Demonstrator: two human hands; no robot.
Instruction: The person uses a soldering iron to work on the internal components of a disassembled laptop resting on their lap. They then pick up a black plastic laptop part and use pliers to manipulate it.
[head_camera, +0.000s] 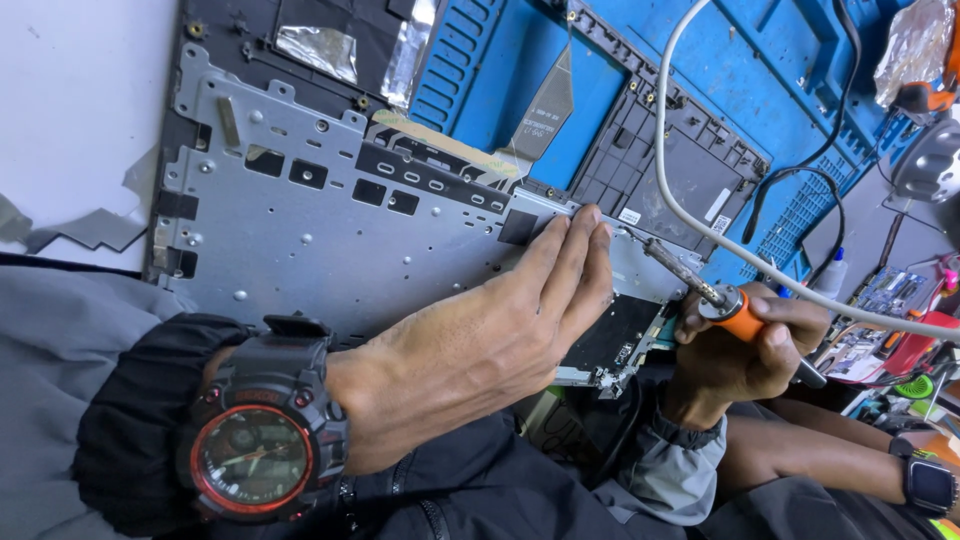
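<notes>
The left hand (500, 320), fingers flat, presses the metal keyboard plate (330, 240); the right hand (745, 345) grips a soldering iron (700, 290) — tip at the plate's edge; the plate remains attached.

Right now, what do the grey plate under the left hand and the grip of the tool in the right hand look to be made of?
The plate looks like bare stamped sheet metal: matt silver-grey, with punched holes and slots. The tool grip looks like orange plastic or rubber, smooth; its shaft looks like dull metal. The left hand lies flat on the plate.
</notes>
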